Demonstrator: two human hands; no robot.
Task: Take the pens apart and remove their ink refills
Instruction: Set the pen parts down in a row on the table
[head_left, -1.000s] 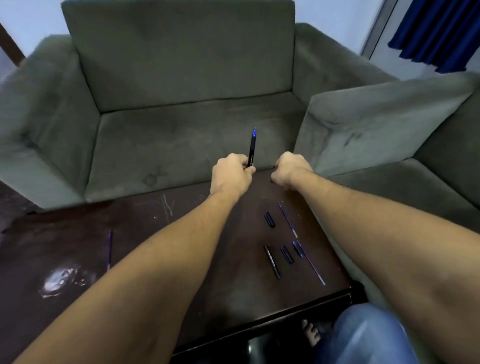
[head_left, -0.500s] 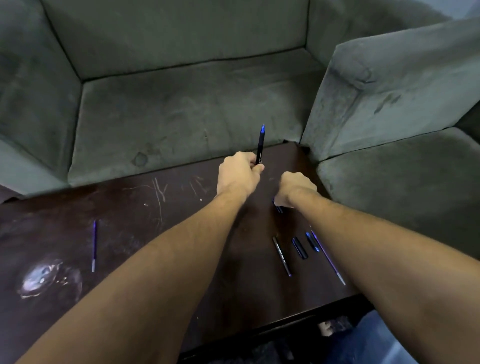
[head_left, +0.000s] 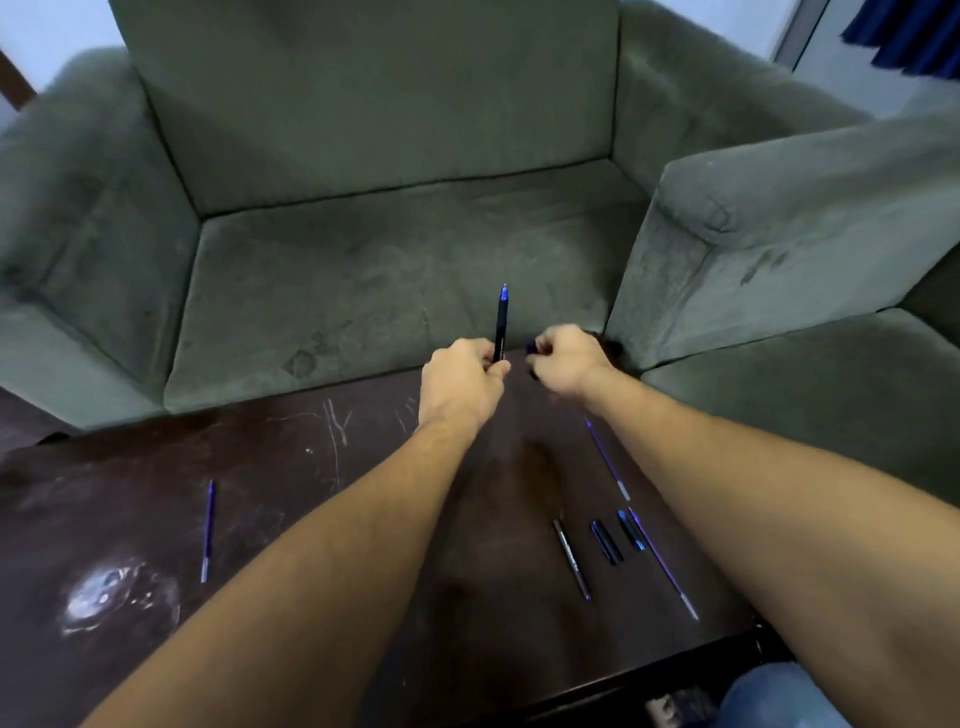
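My left hand (head_left: 462, 384) is closed around the lower end of a black pen (head_left: 501, 322), which stands upright with its blue tip up. Just to its right, my right hand (head_left: 563, 361) is closed on a small dark pen part (head_left: 531, 347) that sticks out of the fist. On the dark wooden table (head_left: 322, 519) lie a black barrel (head_left: 571, 558), a short dark piece (head_left: 607, 543), a short blue piece (head_left: 631, 530) and two thin refills (head_left: 608, 460) (head_left: 662, 564). Another refill (head_left: 208, 530) lies alone at the left.
A grey-green armchair (head_left: 395, 270) stands right behind the table's far edge. A second sofa's arm (head_left: 779, 234) juts in at the right. A whitish smear (head_left: 111, 597) marks the table's left side. My knee in blue jeans (head_left: 779, 696) shows below the near edge.
My right hand dropped to the table by the loose parts, then rose beside the pen with a small dark part. That part no longer lies on the table. The left hand kept the pen upright.
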